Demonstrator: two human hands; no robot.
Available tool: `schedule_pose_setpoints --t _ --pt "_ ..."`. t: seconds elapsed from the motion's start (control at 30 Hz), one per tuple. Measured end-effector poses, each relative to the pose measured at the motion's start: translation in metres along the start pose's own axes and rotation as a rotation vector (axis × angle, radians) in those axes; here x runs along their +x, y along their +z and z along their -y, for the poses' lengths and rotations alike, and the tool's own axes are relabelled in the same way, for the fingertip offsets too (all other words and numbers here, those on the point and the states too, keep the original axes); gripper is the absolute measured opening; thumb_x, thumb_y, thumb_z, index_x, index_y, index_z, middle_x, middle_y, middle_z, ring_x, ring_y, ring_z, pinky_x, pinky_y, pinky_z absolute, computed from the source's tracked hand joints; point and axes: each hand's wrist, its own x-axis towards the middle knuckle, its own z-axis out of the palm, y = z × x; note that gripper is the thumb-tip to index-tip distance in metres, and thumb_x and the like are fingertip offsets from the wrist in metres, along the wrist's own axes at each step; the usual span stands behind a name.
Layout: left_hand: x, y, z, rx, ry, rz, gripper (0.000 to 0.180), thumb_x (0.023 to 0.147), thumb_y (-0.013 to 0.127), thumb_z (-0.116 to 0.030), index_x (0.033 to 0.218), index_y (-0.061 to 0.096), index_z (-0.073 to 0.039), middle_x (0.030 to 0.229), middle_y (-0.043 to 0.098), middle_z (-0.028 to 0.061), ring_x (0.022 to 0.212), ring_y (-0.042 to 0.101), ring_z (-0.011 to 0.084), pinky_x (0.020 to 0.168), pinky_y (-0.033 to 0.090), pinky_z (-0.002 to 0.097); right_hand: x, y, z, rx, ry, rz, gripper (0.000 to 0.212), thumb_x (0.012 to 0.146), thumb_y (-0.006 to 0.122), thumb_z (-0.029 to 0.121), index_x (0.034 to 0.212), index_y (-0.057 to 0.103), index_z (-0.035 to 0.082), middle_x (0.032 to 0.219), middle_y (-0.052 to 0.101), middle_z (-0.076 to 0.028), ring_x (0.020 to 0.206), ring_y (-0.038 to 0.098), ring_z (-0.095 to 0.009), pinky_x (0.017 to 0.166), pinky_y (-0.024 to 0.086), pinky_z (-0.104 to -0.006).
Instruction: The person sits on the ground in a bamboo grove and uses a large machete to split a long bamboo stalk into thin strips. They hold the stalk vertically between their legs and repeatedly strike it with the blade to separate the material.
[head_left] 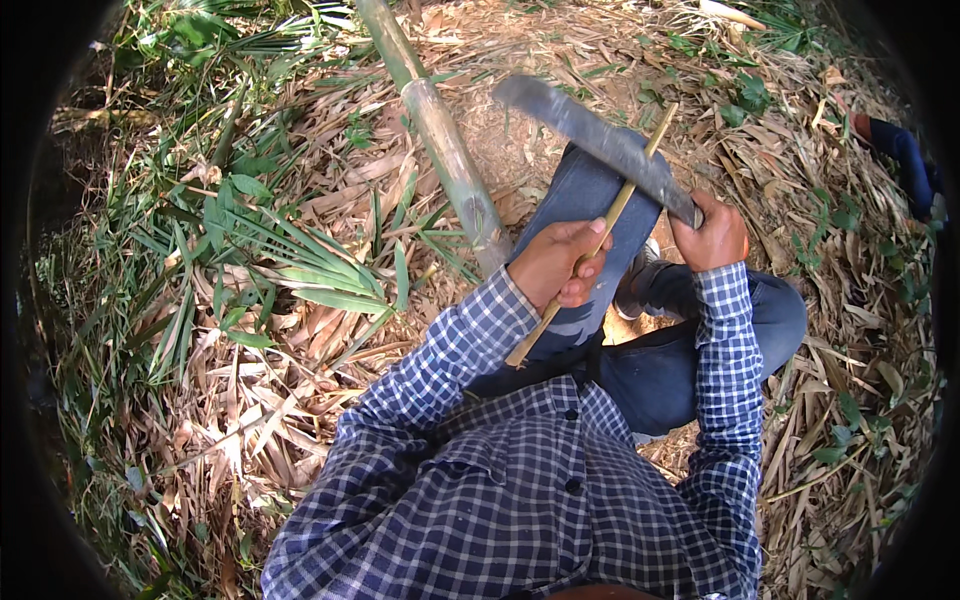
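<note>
My left hand (566,262) is closed around a thin yellowish stick (617,206), which looks like a strip of bamboo. The stick slants from near my shirt up and to the right, past my raised knee. In my right hand (709,234) is the handle end of a machete (592,132); its fingers are wrapped round it. The wide dark blade points up and to the left and crosses over the stick's upper part, above my knee in blue jeans (590,200). Whether blade and stick touch, I cannot tell. The blade's tip is slightly blurred.
A thick green bamboo pole (445,135) lies on the ground left of my knee, running away from me. Dry leaves (330,190) and green fronds (325,270) cover the ground. At the far right edge shows part of a dark blue garment (908,165), perhaps another person's.
</note>
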Motion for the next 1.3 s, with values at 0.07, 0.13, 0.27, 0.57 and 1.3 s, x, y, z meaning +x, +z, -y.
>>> schedule_pose_setpoints --t 0.07,0.13,0.27,0.57,1.3 --pt "0.001 -0.001 0.001 -0.004 0.004 0.001 0.032 0.104 0.045 -0.035 0.096 0.051 -0.005 0.061 0.039 -0.0036 0.04 0.032 0.0039 0.035 0.026 0.0198 0.005 0.003 0.002 -0.007 0.137 -0.014 0.025 0.073 0.071 0.029 0.075 0.069 0.004 0.06 0.06 -0.022 0.057 0.062 -0.039 0.056 0.049 -0.045" --pt "-0.003 0.0 0.001 0.0 0.002 -0.011 0.032 0.104 0.044 -0.036 0.097 0.051 -0.005 0.062 0.039 -0.0035 0.04 0.032 0.004 0.035 0.026 0.0196 0.002 -0.004 0.009 0.061 0.025 0.027 0.026 0.073 0.072 0.03 0.075 0.069 0.004 0.061 0.06 -0.022 0.057 0.062 -0.039 0.055 0.048 -0.046" --pt "-0.004 -0.002 -0.001 0.0 0.005 -0.002 0.031 0.104 0.044 -0.035 0.097 0.052 -0.005 0.062 0.039 -0.0034 0.04 0.031 0.004 0.035 0.027 0.0203 0.003 -0.008 0.011 0.073 -0.055 0.035 0.026 0.073 0.072 0.03 0.075 0.069 0.004 0.061 0.061 -0.022 0.059 0.062 -0.04 0.056 0.048 -0.0468" --pt "-0.004 -0.006 0.0 -0.002 0.018 0.006 0.03 0.105 0.043 -0.033 0.096 0.052 -0.006 0.061 0.039 -0.0032 0.04 0.03 0.0037 0.036 0.026 0.0198 0.003 -0.008 0.008 0.076 -0.082 0.057 0.026 0.073 0.071 0.03 0.076 0.07 0.005 0.058 0.06 -0.02 0.059 0.062 -0.039 0.059 0.049 -0.0484" --pt "-0.004 -0.001 -0.009 0.045 0.055 -0.01 0.036 0.105 0.039 -0.04 0.094 0.051 -0.008 0.056 0.036 -0.0045 0.041 0.034 0.005 0.038 0.03 0.0196 0.033 -0.021 -0.018 0.302 0.234 0.091 0.031 0.076 0.072 0.03 0.081 0.07 0.0 0.058 0.059 -0.019 0.055 0.061 -0.031 0.058 0.046 -0.0428"
